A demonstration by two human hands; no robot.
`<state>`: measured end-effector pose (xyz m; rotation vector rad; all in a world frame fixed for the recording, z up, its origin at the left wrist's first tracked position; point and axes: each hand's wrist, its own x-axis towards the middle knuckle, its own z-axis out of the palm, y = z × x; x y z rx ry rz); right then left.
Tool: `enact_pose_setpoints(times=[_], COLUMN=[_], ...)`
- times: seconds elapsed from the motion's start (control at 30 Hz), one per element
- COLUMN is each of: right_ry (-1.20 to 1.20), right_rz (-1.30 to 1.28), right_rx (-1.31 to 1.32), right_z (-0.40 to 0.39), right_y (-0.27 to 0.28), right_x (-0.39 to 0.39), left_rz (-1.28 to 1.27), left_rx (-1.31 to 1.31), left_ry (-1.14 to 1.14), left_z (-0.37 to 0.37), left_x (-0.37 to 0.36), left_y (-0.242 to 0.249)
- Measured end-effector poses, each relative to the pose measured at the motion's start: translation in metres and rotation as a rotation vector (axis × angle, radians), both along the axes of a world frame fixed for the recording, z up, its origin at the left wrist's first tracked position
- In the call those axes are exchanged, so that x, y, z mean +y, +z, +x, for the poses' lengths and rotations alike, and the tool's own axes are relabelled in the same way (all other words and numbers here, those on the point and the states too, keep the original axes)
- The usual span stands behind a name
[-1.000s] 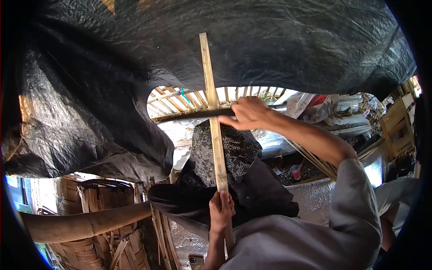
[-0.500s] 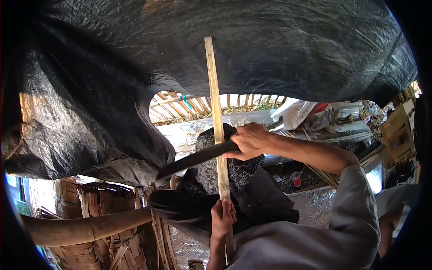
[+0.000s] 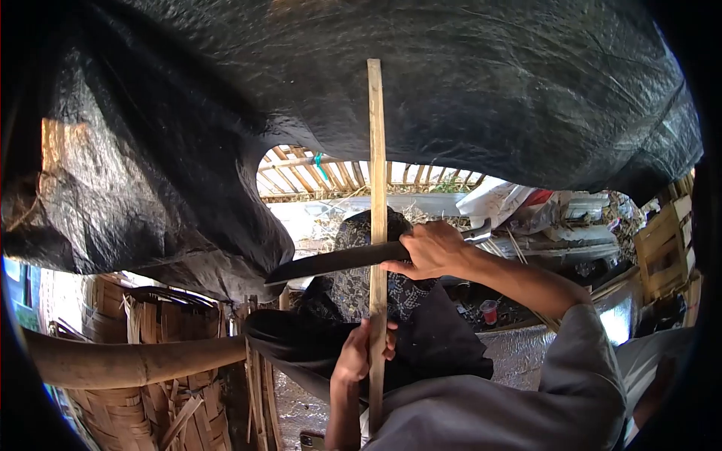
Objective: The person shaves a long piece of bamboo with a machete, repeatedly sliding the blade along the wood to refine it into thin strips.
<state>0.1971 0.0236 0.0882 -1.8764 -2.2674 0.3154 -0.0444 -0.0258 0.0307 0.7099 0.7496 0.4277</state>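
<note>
A long, pale bamboo strip stands nearly upright in view, its near end down by my lap. My left hand is wrapped round its lower part. A dark-bladed machete is gripped in my right hand, and the blade points left. That blade crosses the strip at about mid-length, above my left hand. Behind them are my dark trousers and a black patterned cloth over the knee.
Black plastic sheeting hangs across the top and left. At lower left are a thick bamboo pole and woven bamboo baskets. A red-filled plastic cup stands right of my legs. A phone lies at the bottom edge.
The bamboo strip has swung from a slight lean to nearly vertical. My right hand and the machete have shifted slightly right and down, the blade now flatter. My left hand has moved slightly left.
</note>
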Motion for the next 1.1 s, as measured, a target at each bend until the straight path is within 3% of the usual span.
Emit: enact_pose_setpoints(times=[0.1, 0.27, 0.33, 0.4, 0.47, 0.5, 0.6, 0.7, 0.73, 0.8, 0.97, 1.1], right_ry=[-0.037, 0.031, 0.037, 0.046, 0.033, 0.027, 0.006, 0.041, 0.034, -0.014, -0.016, -0.016], right_rz=[-0.073, -0.012, -0.033, -0.027, -0.041, -0.037, -0.07, 0.052, 0.013, 0.181, 0.067, 0.015], right_rx=[0.009, -0.095, -0.121, -0.131, -0.132, -0.106, -0.071, -0.091, -0.067, -0.035, -0.043, -0.136], right_z=[-0.004, -0.002, -0.004, -0.006, -0.011, -0.013, -0.015, -0.01, -0.006, -0.003, -0.017, -0.003], right_y=[0.005, 0.002, 0.005, 0.006, 0.009, 0.008, 0.006, 0.0, 0.003, -0.013, -0.003, 0.011], right_x=[-0.002, -0.007, -0.009, -0.009, -0.01, -0.011, -0.01, -0.005, 0.0, 0.01, -0.002, 0.004], left_rz=[-0.29, -0.176, 0.062, 0.207, 1.189, 1.063, 1.097, 1.172, 1.165, 1.011, 1.11, 1.147], left_rx=[-0.232, -0.171, 0.126, 0.204, 0.51, 0.649, 0.713, 0.592, 0.594, 0.77, 0.683, 0.752], left_ry=[0.036, 0.083, 0.057, 0.144, 0.288, 0.238, 0.243, 0.396, 0.391, 0.242, 0.339, 0.291], left_z=[0.011, 0.037, 0.047, 0.058, 0.064, 0.069, 0.073, 0.077, 0.078, 0.077, 0.074, 0.068], left_x=[0.016, 0.038, 0.043, 0.038, 0.033, 0.028, 0.025, 0.023, 0.024, 0.028, 0.027, 0.023], left_y=[-0.003, 0.011, 0.012, 0.001, 0.002, 0.025, 0.023, 0.022, 0.024, 0.028, 0.018, 0.013])
